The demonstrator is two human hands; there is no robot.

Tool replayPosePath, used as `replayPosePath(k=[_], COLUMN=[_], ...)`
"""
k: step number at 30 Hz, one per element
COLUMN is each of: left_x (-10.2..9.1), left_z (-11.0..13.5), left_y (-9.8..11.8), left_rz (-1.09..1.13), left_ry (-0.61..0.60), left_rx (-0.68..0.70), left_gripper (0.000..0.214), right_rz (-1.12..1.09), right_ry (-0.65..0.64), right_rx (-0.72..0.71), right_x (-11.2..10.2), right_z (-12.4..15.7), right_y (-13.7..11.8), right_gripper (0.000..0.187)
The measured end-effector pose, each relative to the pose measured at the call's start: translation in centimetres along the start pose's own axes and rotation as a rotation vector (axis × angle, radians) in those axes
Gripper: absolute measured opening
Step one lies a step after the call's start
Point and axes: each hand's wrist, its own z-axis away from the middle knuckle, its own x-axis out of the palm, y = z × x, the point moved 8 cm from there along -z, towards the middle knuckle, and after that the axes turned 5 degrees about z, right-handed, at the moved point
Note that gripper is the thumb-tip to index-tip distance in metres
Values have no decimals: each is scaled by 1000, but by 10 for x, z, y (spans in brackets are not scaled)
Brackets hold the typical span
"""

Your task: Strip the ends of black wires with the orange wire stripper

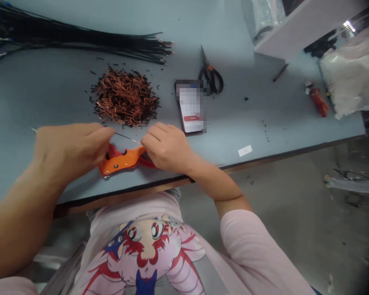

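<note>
- Fig.: L hand (69, 149) & R hand (167, 147): your grips closed, pinching thin wire (127, 137) just above orange-red cable cutter (121, 160).
- Blue-grey workbench (264, 119): copper scrap pile (125, 97) behind hands; black cable bundle (80, 45) beyond; scissors (210, 73) & blurred phone (190, 107) to R.
- Room: concrete floor (295, 205) below bench; white plastic bag (353, 73) far R.

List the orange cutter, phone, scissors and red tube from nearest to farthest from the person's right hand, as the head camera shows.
From the right hand:
1. The orange cutter, at the hand's left.
2. The phone, ahead of it.
3. The scissors, beyond the phone.
4. The red tube, far right.
</note>
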Motion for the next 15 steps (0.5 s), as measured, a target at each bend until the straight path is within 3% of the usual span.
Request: replayPosePath(k=[2, 5, 11, 15], left_x=[-10, -17, -4, -5], left_z=[0, 2, 10, 12], left_y=[-7, -10, 39, 45], left_rz=[-169, -197, 4, 100], left_ry=[87, 200, 212, 284], left_rx=[43, 133, 463, 490], left_gripper=[22, 15, 19, 17], right_rz=[-12, -83, -162, -163], right_ry=[32, 64, 190, 175], right_rx=[16, 33, 29, 22], right_x=[-4, -7, -18, -13], right_z=[1, 2, 2, 3], right_y=[3, 4, 0, -1], right_gripper=[26, 27, 25, 32])
